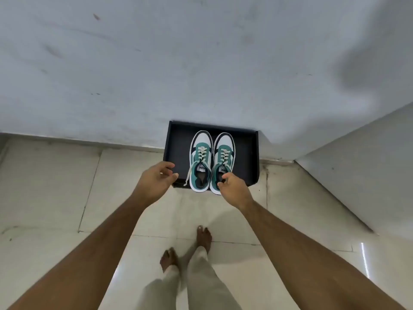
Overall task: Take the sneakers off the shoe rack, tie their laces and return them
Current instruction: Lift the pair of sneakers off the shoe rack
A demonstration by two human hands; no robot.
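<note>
Two bare forearms reach from the bottom corners toward the rack (251,153), a dark open tray set on the tiled floor (55,186) against the white wall (134,63). Below the rack, light trouser legs (201,276) and two bare feet stand on the tiles, well short of it; a second white wall face closes in at the rack's right. Both sneakers (211,162), green and white with cream laces (201,153), sit side by side inside the rack, toes toward the wall, heels overhanging its near edge. One loose lace end trails from the left sneaker over the rack's near edge. At the rack's near left corner hovers the left hand (154,180), fingers loosely curled and parted, holding nothing, just beside the left sneaker without touching it. Over the heel opening of the right sneaker sits the right hand (233,189), its fingertips at the collar; whether they pinch it I cannot tell.
</note>
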